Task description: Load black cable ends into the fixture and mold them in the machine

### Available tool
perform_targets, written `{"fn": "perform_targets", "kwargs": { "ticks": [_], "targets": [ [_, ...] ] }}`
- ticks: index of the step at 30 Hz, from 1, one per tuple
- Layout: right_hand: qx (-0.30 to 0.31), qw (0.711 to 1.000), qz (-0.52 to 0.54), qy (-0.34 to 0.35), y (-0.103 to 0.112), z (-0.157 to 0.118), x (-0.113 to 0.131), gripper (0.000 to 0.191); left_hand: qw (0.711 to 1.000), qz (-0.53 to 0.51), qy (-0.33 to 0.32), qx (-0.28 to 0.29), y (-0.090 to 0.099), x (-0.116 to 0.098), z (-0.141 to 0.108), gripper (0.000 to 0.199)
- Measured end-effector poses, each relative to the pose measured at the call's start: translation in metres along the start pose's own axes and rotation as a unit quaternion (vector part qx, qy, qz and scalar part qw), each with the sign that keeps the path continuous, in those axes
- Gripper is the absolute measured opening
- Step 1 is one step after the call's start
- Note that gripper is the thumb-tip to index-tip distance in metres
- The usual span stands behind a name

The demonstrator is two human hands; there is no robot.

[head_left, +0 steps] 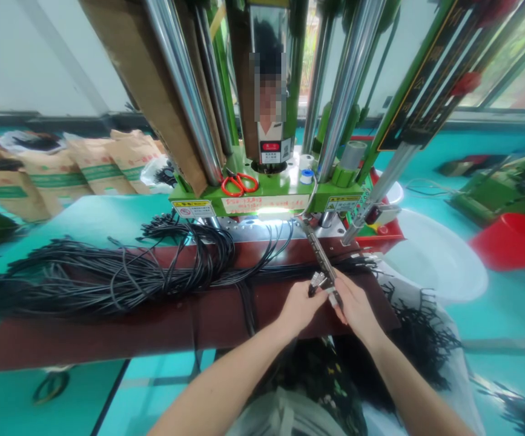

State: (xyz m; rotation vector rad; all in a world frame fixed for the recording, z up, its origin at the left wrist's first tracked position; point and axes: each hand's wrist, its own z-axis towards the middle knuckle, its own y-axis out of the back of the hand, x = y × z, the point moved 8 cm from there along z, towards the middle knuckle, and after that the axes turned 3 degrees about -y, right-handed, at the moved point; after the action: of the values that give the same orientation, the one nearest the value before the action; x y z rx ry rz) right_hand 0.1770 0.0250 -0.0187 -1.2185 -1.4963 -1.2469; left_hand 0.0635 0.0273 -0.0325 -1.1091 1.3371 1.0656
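My left hand (pixel 305 306) is closed on small metal connector pieces (pixel 318 282) at the near end of a long metal bar (pixel 319 248). Against the right side of that end, my right hand (pixel 352 297) has its fingers wrapped round the bar. The bar slants away to the lit lower plate (pixel 262 229) of a green press (pixel 266 203). Black cables (pixel 153 278) lie in a thick bundle on the brown table (pixel 153 339), left of my hands, and some run up to the plate. What my fingertips touch is partly hidden.
Red-handled scissors (pixel 239 184) and a blue-and-white tape roll (pixel 306 176) lie on the press. More black cables (pixel 421 333) hang over a white sack at the right. Behind it are a white basin (pixel 444 254) and a red bucket (pixel 511 242). Paper sacks (pixel 53 169) stand back left.
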Motion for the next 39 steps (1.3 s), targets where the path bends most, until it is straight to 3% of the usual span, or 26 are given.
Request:
{"fn": "perform_targets", "kwargs": {
  "ticks": [3, 6, 12, 14, 17, 19, 24, 31, 34, 39],
  "targets": [
    [0.005, 0.999, -0.047, 0.005, -0.002, -0.001, 0.0, 0.056, 1.0, -0.014, 0.011, -0.004, 0.001, 0.004, -0.001, 0.022],
    [0.006, 0.999, -0.028, -0.015, -0.002, 0.0, -0.004, 0.055, 0.999, -0.03, 0.041, -0.011, 0.003, 0.008, -0.002, 0.025],
    [-0.036, 0.997, 0.067, -0.026, 0.006, -0.001, -0.008, 0.055, 0.986, -0.081, -0.013, -0.143, 0.029, -0.007, -0.004, 0.03],
    [-0.046, 0.996, 0.073, -0.025, 0.008, -0.002, -0.008, 0.056, 0.987, -0.107, 0.018, -0.12, 0.023, -0.001, -0.002, 0.029],
    [-0.043, 0.997, 0.059, -0.019, 0.008, -0.003, -0.006, 0.055, 0.988, -0.12, 0.094, -0.027, 0.005, 0.009, 0.0, 0.031],
    [-0.033, 0.998, 0.048, -0.013, 0.006, -0.004, -0.004, 0.054, 0.985, -0.126, 0.116, 0.005, -0.001, 0.01, 0.0, 0.033],
    [-0.006, 1.0, 0.026, -0.013, 0.003, -0.004, -0.004, 0.056, 0.991, -0.108, 0.078, -0.021, 0.004, 0.001, 0.001, 0.033],
    [0.063, 0.996, -0.067, -0.003, -0.006, 0.0, -0.008, 0.058, 0.993, -0.09, 0.057, -0.05, 0.009, 0.006, 0.0, 0.028],
    [0.041, 0.998, -0.034, -0.018, -0.004, 0.0, -0.009, 0.058, 0.996, -0.067, 0.027, -0.057, 0.014, 0.001, 0.002, 0.032],
    [0.002, 0.999, 0.032, -0.042, 0.003, 0.0, -0.01, 0.06, 0.983, -0.091, 0.006, -0.159, 0.038, 0.0, 0.002, 0.03]
  ]
}}
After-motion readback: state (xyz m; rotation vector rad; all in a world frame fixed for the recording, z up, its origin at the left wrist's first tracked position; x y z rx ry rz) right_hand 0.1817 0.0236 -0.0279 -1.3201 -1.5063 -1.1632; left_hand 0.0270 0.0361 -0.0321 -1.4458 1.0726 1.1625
